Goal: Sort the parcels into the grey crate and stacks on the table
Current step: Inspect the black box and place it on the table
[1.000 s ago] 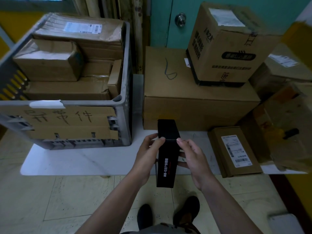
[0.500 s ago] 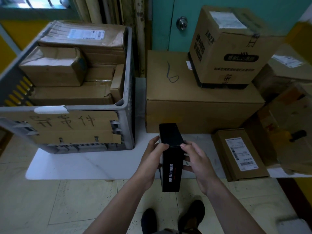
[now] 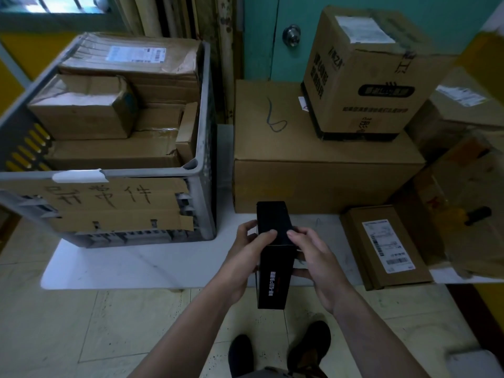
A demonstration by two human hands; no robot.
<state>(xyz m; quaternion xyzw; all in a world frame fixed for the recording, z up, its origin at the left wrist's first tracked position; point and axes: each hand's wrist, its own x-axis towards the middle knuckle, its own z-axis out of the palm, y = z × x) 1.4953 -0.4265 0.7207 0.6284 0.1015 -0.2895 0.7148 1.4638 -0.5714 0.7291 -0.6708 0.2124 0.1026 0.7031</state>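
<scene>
Black box (image 3: 274, 257) at lower centre of frame, upright, clamped by both my hands: left hand (image 3: 246, 257) curled on its side, right hand (image 3: 316, 264) opposite, thumbs on top. Held so printed face shows, probably to choose grey crate (image 3: 203, 159) upper left or stack (image 3: 313, 159) upper right.

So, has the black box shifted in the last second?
No. The black box sits where it was against the lower front edge of the large carton, held by the left hand and right hand.
</scene>
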